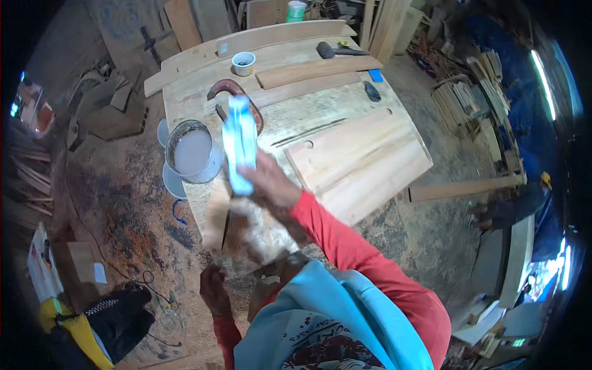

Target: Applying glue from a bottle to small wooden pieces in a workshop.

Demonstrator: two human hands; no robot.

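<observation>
Gripping a pale blue bottle (239, 145), right hand (271, 184) above workbench (290, 120) edge.

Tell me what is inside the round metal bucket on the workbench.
The round metal bucket holds a pale, whitish-grey, smooth-surfaced filling, nearly to the rim. Whatever lies below that surface is covered.
</observation>
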